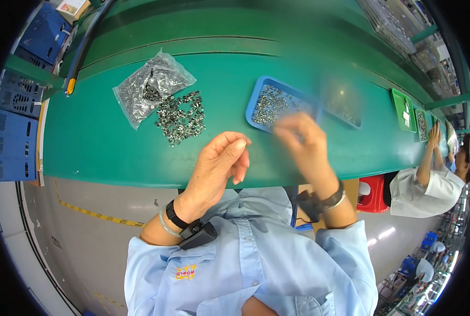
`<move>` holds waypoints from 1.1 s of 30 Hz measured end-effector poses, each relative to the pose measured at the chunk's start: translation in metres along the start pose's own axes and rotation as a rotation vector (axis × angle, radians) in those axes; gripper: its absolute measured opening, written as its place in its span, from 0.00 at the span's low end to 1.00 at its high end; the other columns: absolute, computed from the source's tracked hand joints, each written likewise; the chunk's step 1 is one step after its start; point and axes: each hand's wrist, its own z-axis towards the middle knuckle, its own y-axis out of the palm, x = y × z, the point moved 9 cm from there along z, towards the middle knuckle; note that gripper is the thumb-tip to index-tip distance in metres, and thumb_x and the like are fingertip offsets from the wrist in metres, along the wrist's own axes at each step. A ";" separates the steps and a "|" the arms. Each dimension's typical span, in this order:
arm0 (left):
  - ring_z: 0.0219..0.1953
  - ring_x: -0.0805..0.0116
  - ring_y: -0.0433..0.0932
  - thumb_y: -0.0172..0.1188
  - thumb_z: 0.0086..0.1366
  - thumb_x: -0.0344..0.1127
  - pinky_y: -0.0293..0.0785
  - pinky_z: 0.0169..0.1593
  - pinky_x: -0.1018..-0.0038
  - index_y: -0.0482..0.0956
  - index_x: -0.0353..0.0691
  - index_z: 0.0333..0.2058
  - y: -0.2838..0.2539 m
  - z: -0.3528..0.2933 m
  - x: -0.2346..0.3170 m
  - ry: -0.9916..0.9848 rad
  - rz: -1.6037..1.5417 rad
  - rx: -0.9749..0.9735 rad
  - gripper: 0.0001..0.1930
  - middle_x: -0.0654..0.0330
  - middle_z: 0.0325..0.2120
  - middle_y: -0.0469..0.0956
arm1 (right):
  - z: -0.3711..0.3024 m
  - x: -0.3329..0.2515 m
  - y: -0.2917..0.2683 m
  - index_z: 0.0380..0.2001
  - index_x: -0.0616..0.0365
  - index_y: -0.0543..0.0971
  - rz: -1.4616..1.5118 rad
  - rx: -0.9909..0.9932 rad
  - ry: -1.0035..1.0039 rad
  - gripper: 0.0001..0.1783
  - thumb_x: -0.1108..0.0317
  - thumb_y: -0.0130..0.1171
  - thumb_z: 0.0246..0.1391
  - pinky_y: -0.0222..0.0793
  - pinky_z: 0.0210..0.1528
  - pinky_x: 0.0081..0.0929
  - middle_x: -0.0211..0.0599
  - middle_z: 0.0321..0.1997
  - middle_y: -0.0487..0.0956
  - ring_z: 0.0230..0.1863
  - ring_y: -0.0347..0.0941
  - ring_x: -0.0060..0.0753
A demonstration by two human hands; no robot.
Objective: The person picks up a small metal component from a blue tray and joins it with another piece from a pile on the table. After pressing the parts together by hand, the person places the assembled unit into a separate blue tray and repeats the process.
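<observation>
My left hand [218,164] is held above the near edge of the green table, thumb pressed to the curled index finger in a pinch. Whatever may be between those fingertips is too small or hidden to make out. My right hand [304,141] is smeared by motion at the near right edge of a blue tray [252,100]; its fingers look bent, but their tips are blurred. Many small shiny metal parts [272,104] lie in that tray. Left of it, a loose pile of small dark and silver metal parts [180,119] spreads beside an open clear plastic bag [132,89] of similar parts.
Right of the blue tray stands a clear, blurred container [345,108] with small parts. Two green trays [403,113] sit farther right, near a co-worker in a white top [427,192]. Blue crates [14,145] stand at the left. A red stool [372,195] is below the table.
</observation>
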 end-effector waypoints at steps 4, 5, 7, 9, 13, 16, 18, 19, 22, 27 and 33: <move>0.18 0.77 0.67 0.50 0.66 0.36 0.61 0.21 0.81 0.71 0.38 0.37 -0.025 -0.006 -0.005 -0.010 -0.002 0.027 0.08 0.64 0.20 0.70 | 0.032 0.000 0.010 0.32 0.60 0.78 -0.304 -0.134 -0.087 0.07 0.74 0.59 0.46 0.69 0.36 0.29 0.38 0.29 0.76 0.32 0.73 0.37; 0.18 0.77 0.67 0.50 0.66 0.36 0.61 0.21 0.81 0.71 0.38 0.37 -0.030 -0.007 -0.007 -0.021 -0.011 0.028 0.08 0.64 0.20 0.70 | 0.040 -0.002 0.017 0.32 0.59 0.78 -0.392 -0.176 -0.138 0.07 0.74 0.59 0.46 0.69 0.36 0.30 0.39 0.29 0.75 0.32 0.72 0.39; 0.18 0.77 0.67 0.50 0.66 0.35 0.62 0.21 0.81 0.71 0.38 0.37 -0.038 -0.010 -0.007 -0.029 -0.026 0.028 0.07 0.64 0.20 0.70 | 0.060 -0.006 0.045 0.31 0.58 0.78 -0.352 -0.225 -0.197 0.06 0.73 0.59 0.46 0.69 0.36 0.31 0.39 0.29 0.75 0.33 0.72 0.41; 0.19 0.79 0.67 0.51 0.66 0.37 0.62 0.22 0.82 0.71 0.38 0.38 -0.042 -0.012 -0.006 -0.042 -0.042 0.003 0.08 0.65 0.21 0.71 | 0.078 -0.011 0.077 0.31 0.58 0.78 -0.315 -0.272 -0.254 0.06 0.72 0.58 0.47 0.69 0.36 0.32 0.39 0.29 0.74 0.34 0.72 0.42; 0.18 0.77 0.67 0.50 0.66 0.35 0.62 0.22 0.81 0.71 0.38 0.37 -0.050 -0.016 -0.002 -0.039 -0.066 0.007 0.07 0.64 0.20 0.70 | 0.095 -0.010 0.135 0.30 0.57 0.77 -0.359 -0.416 -0.363 0.07 0.69 0.59 0.46 0.69 0.37 0.33 0.37 0.30 0.74 0.35 0.72 0.42; 0.18 0.76 0.67 0.50 0.66 0.34 0.62 0.21 0.81 0.71 0.37 0.37 -0.059 -0.019 0.003 -0.025 -0.091 0.026 0.07 0.64 0.20 0.70 | 0.096 -0.006 0.156 0.30 0.58 0.76 -0.401 -0.477 -0.349 0.07 0.68 0.59 0.46 0.69 0.37 0.34 0.37 0.30 0.74 0.34 0.72 0.42; 0.18 0.77 0.67 0.50 0.66 0.34 0.62 0.21 0.81 0.71 0.37 0.37 -0.063 -0.020 0.007 -0.011 -0.110 0.026 0.07 0.64 0.20 0.70 | 0.095 -0.005 0.151 0.30 0.57 0.76 -0.390 -0.475 -0.318 0.08 0.69 0.60 0.45 0.69 0.36 0.34 0.37 0.30 0.74 0.34 0.72 0.42; 0.18 0.77 0.67 0.50 0.66 0.34 0.62 0.21 0.81 0.71 0.37 0.37 -0.064 -0.020 0.009 -0.011 -0.115 0.026 0.07 0.64 0.20 0.70 | 0.095 -0.005 0.147 0.30 0.57 0.76 -0.384 -0.473 -0.305 0.08 0.70 0.60 0.44 0.69 0.36 0.34 0.37 0.30 0.74 0.34 0.72 0.42; 0.18 0.77 0.67 0.50 0.66 0.35 0.63 0.21 0.81 0.71 0.37 0.39 -0.068 -0.018 0.016 0.022 -0.091 0.064 0.08 0.63 0.20 0.70 | 0.088 -0.015 0.123 0.30 0.57 0.76 -0.279 -0.439 -0.231 0.08 0.71 0.61 0.44 0.69 0.35 0.33 0.36 0.30 0.74 0.34 0.72 0.42; 0.19 0.79 0.67 0.52 0.66 0.36 0.62 0.21 0.83 0.71 0.37 0.40 -0.057 -0.008 0.025 0.070 -0.073 0.105 0.10 0.64 0.21 0.71 | 0.060 -0.046 0.092 0.31 0.57 0.76 -0.152 -0.375 -0.205 0.09 0.73 0.62 0.43 0.69 0.34 0.30 0.35 0.31 0.74 0.34 0.72 0.39; 0.19 0.79 0.67 0.53 0.65 0.36 0.62 0.20 0.83 0.72 0.37 0.40 -0.031 -0.001 0.018 0.078 -0.070 0.045 0.09 0.64 0.22 0.72 | 0.033 -0.053 0.068 0.31 0.57 0.76 -0.122 -0.329 -0.260 0.09 0.74 0.63 0.43 0.69 0.34 0.29 0.35 0.31 0.74 0.34 0.72 0.37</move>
